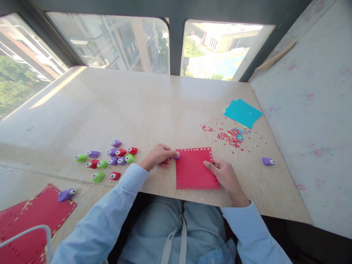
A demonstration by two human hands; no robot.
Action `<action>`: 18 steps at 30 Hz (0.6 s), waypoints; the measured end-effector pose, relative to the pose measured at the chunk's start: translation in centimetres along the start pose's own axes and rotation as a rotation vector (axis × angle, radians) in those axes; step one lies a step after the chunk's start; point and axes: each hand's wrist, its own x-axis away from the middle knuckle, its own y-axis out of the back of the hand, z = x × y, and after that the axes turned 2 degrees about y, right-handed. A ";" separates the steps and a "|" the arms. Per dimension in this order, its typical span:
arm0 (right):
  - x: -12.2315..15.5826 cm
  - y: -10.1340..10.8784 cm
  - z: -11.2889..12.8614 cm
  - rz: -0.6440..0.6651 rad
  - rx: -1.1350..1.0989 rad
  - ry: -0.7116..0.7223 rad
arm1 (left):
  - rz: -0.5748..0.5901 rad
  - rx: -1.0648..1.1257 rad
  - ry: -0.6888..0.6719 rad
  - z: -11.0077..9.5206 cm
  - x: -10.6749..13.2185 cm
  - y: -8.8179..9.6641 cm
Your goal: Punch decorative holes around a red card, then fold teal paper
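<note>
Head view: left hand [158, 155] pinches purple punch [177, 156] at red sheet [194, 170] left edge; right hand [224, 176] pins right edge flat; bare tabletop [154, 106] beyond.

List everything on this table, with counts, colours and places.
red sheet: one, red, holes punched along its border, near edge of the table, centre
held punch: one, purple, at the red sheet's left edge
punch cluster: about thirteen, green, purple and red, left of the hands
lone punch: one, purple, right of the red sheet
punched scraps: many, mostly red, a few blue, beyond the red sheet to the right
blue sheets: small stack, blue, far right
spare red sheets: at least two, red, lower left
resting punch: one, purple, on the spare red sheets
table: one, beige marble, below the windows
left hand: holds the held punch
right hand: rests on the red sheet's right edge
</note>
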 end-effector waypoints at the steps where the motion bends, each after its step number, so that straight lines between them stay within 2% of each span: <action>1: 0.0 0.0 0.0 -0.001 0.002 -0.002 | -0.004 0.010 0.000 0.0 0.0 0.0; 18: -0.1 0.1 -0.3 0.011 0.000 0.005 | 0.031 0.024 0.013 0.4 -0.5 0.2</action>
